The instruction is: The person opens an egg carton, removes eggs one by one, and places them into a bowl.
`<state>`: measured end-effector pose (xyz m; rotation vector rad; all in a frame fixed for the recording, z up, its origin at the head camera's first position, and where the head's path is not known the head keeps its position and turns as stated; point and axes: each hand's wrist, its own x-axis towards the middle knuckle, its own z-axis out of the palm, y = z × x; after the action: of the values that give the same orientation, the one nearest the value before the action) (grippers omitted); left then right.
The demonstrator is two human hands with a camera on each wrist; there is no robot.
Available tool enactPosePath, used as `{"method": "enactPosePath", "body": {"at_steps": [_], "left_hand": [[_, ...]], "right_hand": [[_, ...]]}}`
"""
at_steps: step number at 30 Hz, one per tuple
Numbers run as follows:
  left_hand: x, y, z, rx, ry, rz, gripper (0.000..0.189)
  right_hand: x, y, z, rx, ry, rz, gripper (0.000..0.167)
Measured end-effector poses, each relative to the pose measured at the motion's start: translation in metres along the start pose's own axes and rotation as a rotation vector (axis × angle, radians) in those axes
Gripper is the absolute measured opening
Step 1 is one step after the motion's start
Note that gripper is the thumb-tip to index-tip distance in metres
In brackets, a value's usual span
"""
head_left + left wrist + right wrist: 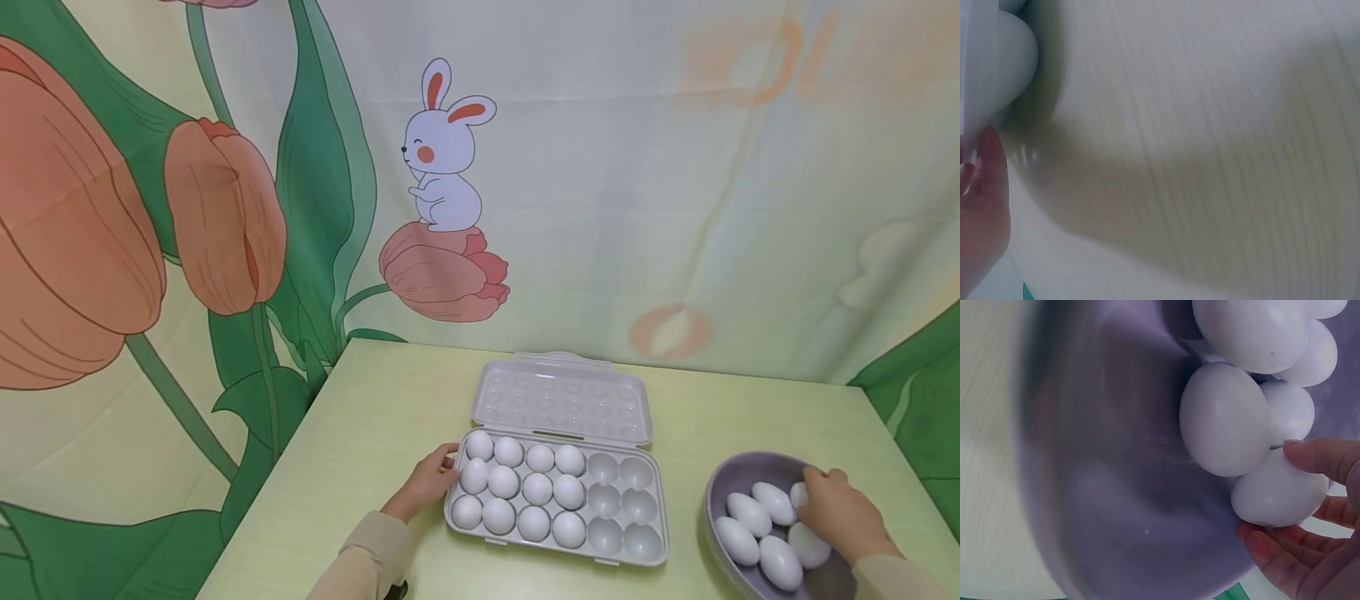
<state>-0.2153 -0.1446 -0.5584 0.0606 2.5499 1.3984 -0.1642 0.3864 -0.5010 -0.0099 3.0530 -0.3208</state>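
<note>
A grey plastic egg box (pixel 604 502) lies opened flat on the table. White eggs (pixel 537 489) fill its left and middle hollows, while the two columns at the right end hold none. My left hand (pixel 429 480) grips the box's left edge; in the left wrist view the fingers (pixel 996 165) are at its rim. To the right stands a purple-grey bowl (pixel 1116 500) with several white eggs (pixel 1225 419) inside. Reaching into it, my right hand (pixel 843 510) pinches one egg (pixel 1279 490) between thumb and fingers, beside the other eggs.
The box's lid (pixel 562 400) lies folded back behind it, near the table's far edge. A pale wood-grain table (pixel 360 400) bears everything. Behind it hangs a cloth (pixel 585 208) printed with tulips and a rabbit.
</note>
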Motion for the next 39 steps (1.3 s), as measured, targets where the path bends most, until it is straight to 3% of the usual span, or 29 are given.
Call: {"method": "enactPosePath", "body": {"at_steps": [26, 39], "left_hand": [[0.002, -0.001, 0.000, 0.019, 0.016, 0.005, 0.042], [0.002, -0.002, 0.000, 0.033, 0.013, 0.025, 0.041]], "right_hand": [[0.004, 0.011, 0.013, -0.025, -0.036, -0.005, 0.029], [-0.001, 0.018, 0.021, 0.012, 0.001, -0.029, 0.030]]}}
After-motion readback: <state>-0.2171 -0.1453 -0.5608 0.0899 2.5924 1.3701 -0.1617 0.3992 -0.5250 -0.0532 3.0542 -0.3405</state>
